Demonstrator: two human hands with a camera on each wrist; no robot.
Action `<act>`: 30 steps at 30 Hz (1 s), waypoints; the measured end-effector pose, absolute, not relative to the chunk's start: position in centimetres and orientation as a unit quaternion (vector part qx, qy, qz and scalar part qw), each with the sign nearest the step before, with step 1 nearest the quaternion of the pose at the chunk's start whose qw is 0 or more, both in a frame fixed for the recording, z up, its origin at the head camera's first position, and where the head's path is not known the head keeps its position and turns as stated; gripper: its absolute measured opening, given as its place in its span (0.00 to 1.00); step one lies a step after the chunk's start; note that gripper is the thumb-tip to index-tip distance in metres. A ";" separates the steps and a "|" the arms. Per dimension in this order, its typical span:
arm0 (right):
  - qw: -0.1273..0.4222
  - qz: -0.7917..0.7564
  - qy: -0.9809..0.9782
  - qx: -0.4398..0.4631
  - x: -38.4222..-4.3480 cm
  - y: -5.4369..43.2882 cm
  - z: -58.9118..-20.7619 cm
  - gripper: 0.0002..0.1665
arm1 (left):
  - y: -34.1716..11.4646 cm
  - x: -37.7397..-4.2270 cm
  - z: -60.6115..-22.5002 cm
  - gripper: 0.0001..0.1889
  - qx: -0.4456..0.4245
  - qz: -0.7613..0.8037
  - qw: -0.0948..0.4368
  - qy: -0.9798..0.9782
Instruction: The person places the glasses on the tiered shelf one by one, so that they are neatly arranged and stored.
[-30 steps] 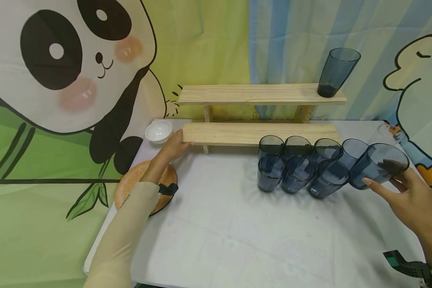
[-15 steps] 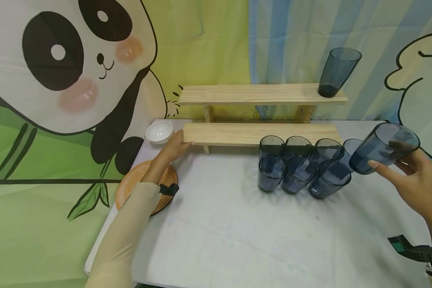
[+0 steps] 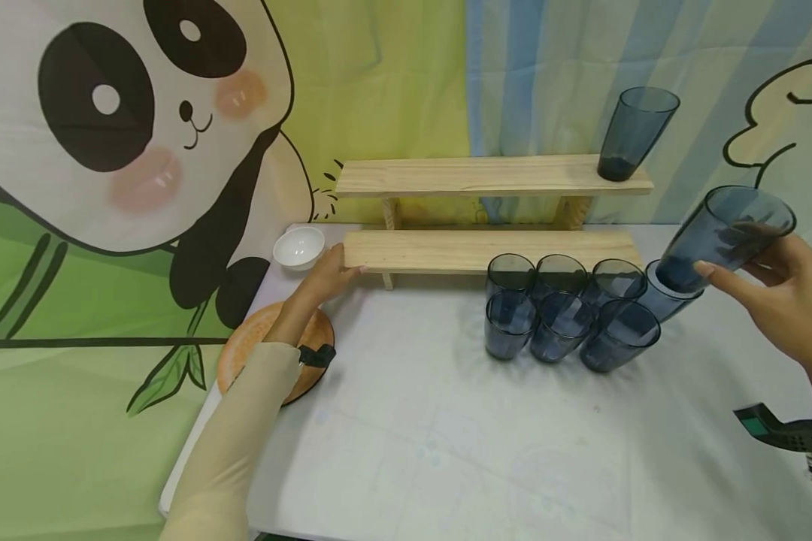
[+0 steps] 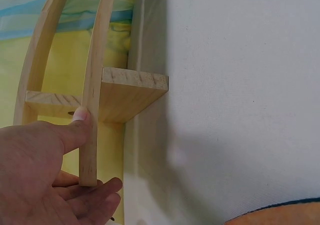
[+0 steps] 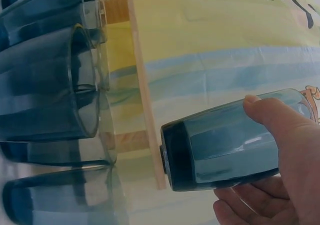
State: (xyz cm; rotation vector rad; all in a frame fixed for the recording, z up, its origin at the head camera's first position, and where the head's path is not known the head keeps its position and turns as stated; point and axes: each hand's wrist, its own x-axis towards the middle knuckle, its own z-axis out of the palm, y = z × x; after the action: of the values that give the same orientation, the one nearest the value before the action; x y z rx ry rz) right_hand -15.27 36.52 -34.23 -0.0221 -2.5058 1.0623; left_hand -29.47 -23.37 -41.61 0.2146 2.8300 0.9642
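My left hand [image 3: 328, 276] grips the left end of the lower board of a two-tier wooden shelf [image 3: 446, 252]. In the left wrist view the thumb [image 4: 81, 116] lies on one face of the board and the fingers are on the other side. My right hand [image 3: 795, 300] holds a tinted blue drinking glass [image 3: 704, 237] by its side, thumb in front. It is tilted, rim to the upper right, and overlaps a standing glass [image 3: 673, 302] in the head view. More blue glasses [image 3: 510, 334] stand in two rows at the shelf's right front.
One blue glass [image 3: 634, 135] stands at the right end of the upper board [image 3: 460, 176]. Left of the shelf are a small white bowl [image 3: 299, 248] and an orange round plate or mat [image 3: 314, 361], partly behind the left arm. White cloth covers the table [image 3: 446, 451].
My right hand has lifted the glass from beside the front row, up and toward the shelf. My left hand stays on the lower board.
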 end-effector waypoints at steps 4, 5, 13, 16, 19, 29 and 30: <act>0.189 0.360 -0.913 -0.026 -16.4 35.9 -33.4 0.36 | -23.3 -29.5 -41.6 0.41 0.070 0.320 0.068 0.942; 0.184 0.355 -0.916 -0.031 -16.7 35.8 -33.2 0.36 | -23.3 -29.5 -41.6 0.41 0.071 0.320 0.067 0.942; 0.151 0.350 -0.924 -0.036 -19.0 34.6 -32.5 0.43 | -23.1 -29.3 -41.4 0.39 0.075 0.317 0.067 0.943; 0.145 0.351 -0.924 -0.038 -19.8 34.4 -32.2 0.43 | -23.0 -29.2 -41.4 0.39 0.075 0.314 0.065 0.944; 0.138 0.352 -0.925 -0.036 -20.6 34.2 -31.9 0.44 | -23.0 -29.3 -41.4 0.39 0.075 0.313 0.061 0.945; 0.131 0.357 -0.924 -0.030 -22.9 33.5 -31.2 0.46 | -23.2 -29.5 -41.5 0.39 0.075 0.308 0.063 0.946; 0.130 0.356 -0.925 -0.030 -23.1 33.4 -31.1 0.45 | -23.2 -29.5 -41.5 0.39 0.074 0.308 0.064 0.946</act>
State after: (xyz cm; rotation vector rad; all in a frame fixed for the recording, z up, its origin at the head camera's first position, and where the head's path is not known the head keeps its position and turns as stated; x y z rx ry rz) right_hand -23.10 33.41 -31.10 -0.0883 -2.6873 1.0358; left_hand -29.48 -23.21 -41.54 0.2227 2.8573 0.9292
